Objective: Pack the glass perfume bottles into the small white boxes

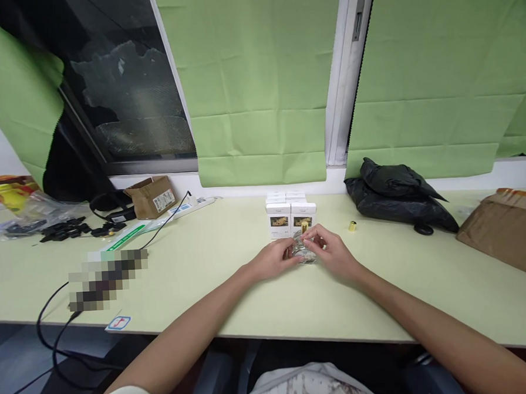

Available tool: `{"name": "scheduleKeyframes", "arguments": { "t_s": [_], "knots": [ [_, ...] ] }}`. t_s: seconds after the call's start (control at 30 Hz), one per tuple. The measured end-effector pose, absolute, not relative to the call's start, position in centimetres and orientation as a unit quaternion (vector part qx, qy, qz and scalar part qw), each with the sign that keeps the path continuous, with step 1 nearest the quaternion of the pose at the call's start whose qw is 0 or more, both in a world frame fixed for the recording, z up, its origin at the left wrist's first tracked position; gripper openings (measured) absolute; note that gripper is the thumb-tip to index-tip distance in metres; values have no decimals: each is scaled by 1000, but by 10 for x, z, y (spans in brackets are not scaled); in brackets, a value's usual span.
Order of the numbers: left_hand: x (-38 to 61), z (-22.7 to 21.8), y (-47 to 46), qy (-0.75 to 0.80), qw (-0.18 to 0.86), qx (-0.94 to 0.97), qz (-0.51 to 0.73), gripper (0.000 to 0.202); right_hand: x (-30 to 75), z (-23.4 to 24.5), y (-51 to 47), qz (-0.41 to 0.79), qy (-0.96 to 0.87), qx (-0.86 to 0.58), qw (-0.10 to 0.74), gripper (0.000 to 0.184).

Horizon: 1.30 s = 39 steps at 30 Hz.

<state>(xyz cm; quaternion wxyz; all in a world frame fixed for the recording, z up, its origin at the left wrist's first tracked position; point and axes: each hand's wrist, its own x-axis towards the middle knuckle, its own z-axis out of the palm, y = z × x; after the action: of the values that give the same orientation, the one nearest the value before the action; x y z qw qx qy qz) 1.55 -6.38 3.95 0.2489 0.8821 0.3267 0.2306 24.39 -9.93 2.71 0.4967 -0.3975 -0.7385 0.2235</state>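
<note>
My left hand [275, 258] is closed around the side of a small clear glass bottle [308, 257], steadying it on the table. A gold top [304, 226] rises at the bottle's upper end. My right hand [330, 249] pinches at the base of that gold top, fingertips pressed together there. Whether the top is fixed to the glass is hard to make out behind the fingers. Just beyond both hands stand several white boxes [279, 227] with a small dark picture on their fronts. A loose gold cap [352, 226] lies to the right of my right hand.
Black plastic bags [395, 199] and a large cardboard box [507, 231] sit at the right. On the left are an open small carton [152, 197], a white power strip [186, 207], black pieces [66, 229] and cables [54, 337] hanging over the table's front edge.
</note>
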Motion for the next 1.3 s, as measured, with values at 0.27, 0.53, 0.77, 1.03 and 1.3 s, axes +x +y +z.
{"name": "scheduleKeyframes", "arguments": {
  "t_s": [0.27, 0.53, 0.77, 1.03, 1.3],
  "knots": [
    [15, 40, -64, 331, 248, 881, 229, 40, 242, 31, -102, 221, -739, -384, 507, 27],
    [16, 37, -63, 329, 249, 881, 230, 35, 241, 30, -104, 240, -728, -397, 505, 26],
    [16, 36, -64, 326, 250, 882, 229, 36, 245, 25, -102, 158, -734, -435, 496, 26],
    [16, 38, -66, 328, 257, 879, 230, 36, 247, 24, -106, 137, -747, -427, 491, 26],
    [15, 35, -64, 316, 251, 884, 235, 37, 248, 25, -106, 125, -754, -413, 495, 21]
  ]
}}
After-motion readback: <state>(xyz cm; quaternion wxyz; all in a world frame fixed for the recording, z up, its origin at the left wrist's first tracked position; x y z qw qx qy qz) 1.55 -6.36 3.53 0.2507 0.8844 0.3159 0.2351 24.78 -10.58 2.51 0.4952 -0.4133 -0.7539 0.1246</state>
